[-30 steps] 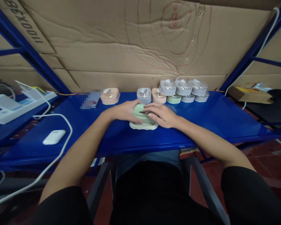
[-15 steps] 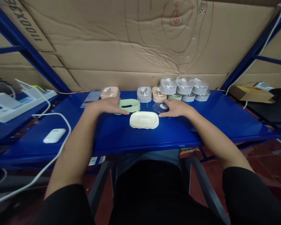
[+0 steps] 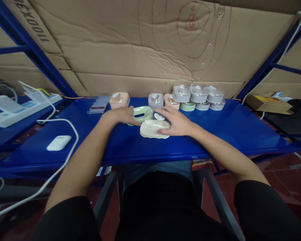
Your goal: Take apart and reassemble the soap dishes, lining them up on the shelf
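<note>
My right hand (image 3: 177,122) is closed on a clear plastic lid (image 3: 155,123) with a round white sticker. The lid is at the cream oval dish (image 3: 150,134), over its top; whether it is seated I cannot tell. Curled around the left end of a light green oval piece with a long slot (image 3: 146,111) is my left hand (image 3: 121,116), its thumb along the near side. The green piece lies just behind and left of the cream dish, and the two overlap in view.
Along the back stand lidded boxes in pink (image 3: 119,101), grey (image 3: 156,101) and green (image 3: 188,105), several stacked at right. A phone-like flat item (image 3: 99,104) lies back left. A white earbud case (image 3: 59,143) and a white cable (image 3: 71,134) are on the left.
My right hand has moved left with the clear lid, from beside the cream dish to over it. The left hand and green piece have shifted slightly right.
</note>
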Motion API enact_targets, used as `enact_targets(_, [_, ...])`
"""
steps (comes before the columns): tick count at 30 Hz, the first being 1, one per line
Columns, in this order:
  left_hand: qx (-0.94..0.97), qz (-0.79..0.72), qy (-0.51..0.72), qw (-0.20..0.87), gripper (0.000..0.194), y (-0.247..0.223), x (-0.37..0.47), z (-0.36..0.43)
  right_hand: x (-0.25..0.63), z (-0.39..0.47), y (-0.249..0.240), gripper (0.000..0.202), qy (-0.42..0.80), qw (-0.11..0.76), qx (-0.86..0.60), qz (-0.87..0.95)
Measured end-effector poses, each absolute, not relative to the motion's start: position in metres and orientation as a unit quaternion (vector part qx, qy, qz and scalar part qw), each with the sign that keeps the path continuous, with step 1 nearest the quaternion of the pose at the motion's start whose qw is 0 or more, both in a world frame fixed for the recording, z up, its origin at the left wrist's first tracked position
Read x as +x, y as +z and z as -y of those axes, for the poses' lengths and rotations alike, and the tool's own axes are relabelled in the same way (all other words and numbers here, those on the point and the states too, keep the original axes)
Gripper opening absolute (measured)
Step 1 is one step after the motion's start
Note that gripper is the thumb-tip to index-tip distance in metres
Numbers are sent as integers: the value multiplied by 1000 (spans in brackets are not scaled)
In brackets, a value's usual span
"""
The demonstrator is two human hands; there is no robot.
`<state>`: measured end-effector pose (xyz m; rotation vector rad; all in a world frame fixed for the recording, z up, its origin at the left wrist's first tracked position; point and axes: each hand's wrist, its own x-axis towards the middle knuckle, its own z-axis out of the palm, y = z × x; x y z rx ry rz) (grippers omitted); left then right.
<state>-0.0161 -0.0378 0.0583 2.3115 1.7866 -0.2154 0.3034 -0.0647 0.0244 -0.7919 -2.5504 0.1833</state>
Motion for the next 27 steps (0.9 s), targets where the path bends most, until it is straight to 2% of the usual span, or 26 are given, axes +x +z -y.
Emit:
enact_targets(7, [791,-601,-52,99,110,57,6,49,291,74,7,85,55,202,-266,941])
enact_targets(14, [790,-604,-37,96,97,56,0,43,300,72,13,87,57,211,-307,926])
enact_targets(18, [804,-588,28,82,96,62,-9,42,309,61,20,89,51,287,-380,878])
enact_targets(24, [858,-473,138,142,114,71,8,62,333,37,30,89,-4,424,-431,796])
enact_targets(27, [886,-418,100,172,103,67,30,74,340,30,32,86,-23,438,-452,777])
